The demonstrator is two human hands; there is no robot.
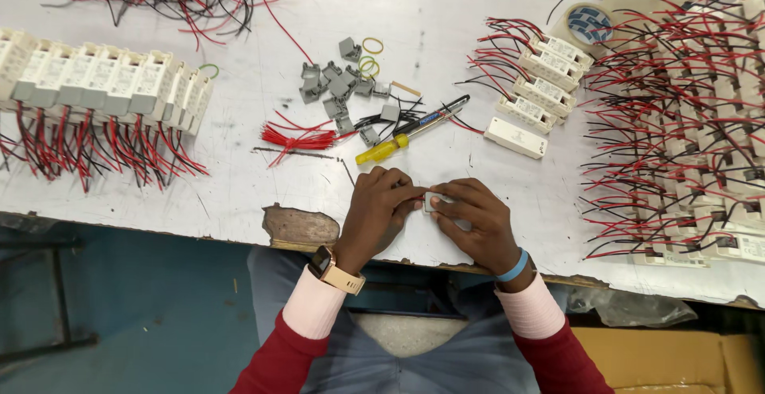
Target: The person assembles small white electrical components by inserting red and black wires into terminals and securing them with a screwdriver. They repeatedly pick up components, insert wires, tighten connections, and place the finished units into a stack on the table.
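Note:
My left hand and my right hand meet near the front edge of the white table. Between their fingertips sits a small grey clip against a white box mostly hidden under my right palm. Both hands pinch this piece together. Just beyond the hands lies a yellow-handled screwdriver beside a dark pen. A loose pile of grey clips and a bundle of short red wires lie a little farther back.
A row of white boxes with red and black wires stands at the left. More wired boxes and a large stack fill the right. A single white box, rubber bands, a tape roll, and a cardboard carton are nearby.

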